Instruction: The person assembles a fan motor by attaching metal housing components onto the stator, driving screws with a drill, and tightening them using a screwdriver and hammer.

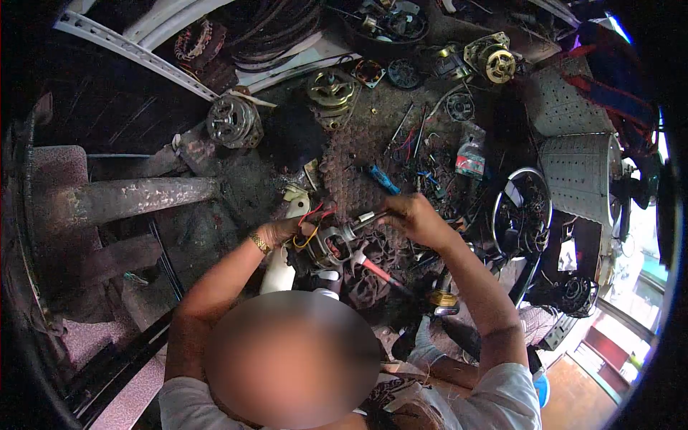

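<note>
A metal motor housing (330, 247) with red and yellow wires sits low in the middle, between my hands. My left hand (281, 233), with a gold watch at the wrist, is closed on the wires at the housing's left side. My right hand (412, 218) is closed around a thin dark tool, whose tip meets the metal shaft (362, 221) at the housing's upper right. A hammer with a red handle (380, 272) lies just below the housing. Beside the left hand is a cream-coloured part (278, 272).
Several motors, including one at the top (332, 89) and one at the left (233, 120), stand behind. A blue-handled tool (385, 179), a plastic bag (470, 154) and a round metal rim (548, 204) lie to the right. A thick pipe (143, 197) extends at left.
</note>
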A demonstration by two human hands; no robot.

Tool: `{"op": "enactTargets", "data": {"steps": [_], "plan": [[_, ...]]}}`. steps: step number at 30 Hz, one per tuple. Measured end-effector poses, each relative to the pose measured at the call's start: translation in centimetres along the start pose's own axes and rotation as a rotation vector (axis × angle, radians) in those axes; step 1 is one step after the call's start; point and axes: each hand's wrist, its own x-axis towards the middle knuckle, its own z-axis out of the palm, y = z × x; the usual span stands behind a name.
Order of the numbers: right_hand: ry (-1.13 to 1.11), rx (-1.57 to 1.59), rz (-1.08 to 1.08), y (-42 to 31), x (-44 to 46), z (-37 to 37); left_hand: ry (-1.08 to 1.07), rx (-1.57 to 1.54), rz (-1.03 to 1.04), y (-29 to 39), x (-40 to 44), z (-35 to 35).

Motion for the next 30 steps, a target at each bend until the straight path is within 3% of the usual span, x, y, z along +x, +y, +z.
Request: {"op": "enactTargets", "data": {"steps": [4,6,9,10,12,15,21,30], "plan": [[-0.076,-0.010,0.119,-1.6,-0.2,-0.7,0.014,0.021,0.002,0.0,-0.1,-0.2],[-0.204,-0.051,0.336,-2.1,0.1,-1.1,0.018,0.030,0.002,0.0,-0.1,-0.2],[-0.174,0.013,0.380,-1.3,-0.1,-0.5,0.029,0.036,0.003,-0.2,-0.1,-0.3],[-0.180,0.015,0.379,-1.1,-0.2,-0.3,0.032,0.038,0.002,-0.3,-0.2,-0.3],[-0.041,0.086,0.165,-1.0,-0.3,-0.1,0.041,0.036,0.004,-0.5,-0.4,-0.4],[0.010,0.123,0.131,-1.3,-0.3,0.0,0.043,0.040,0.009,-0.7,-0.5,-0.5],[-0.130,-0.020,0.258,-1.2,-0.3,-0.2,0.056,0.049,0.020,-0.8,-0.7,-0.4],[-0.107,0.023,0.196,-0.7,-0.5,0.6,0.073,0.067,0.017,-0.8,-0.8,-0.2]]}}
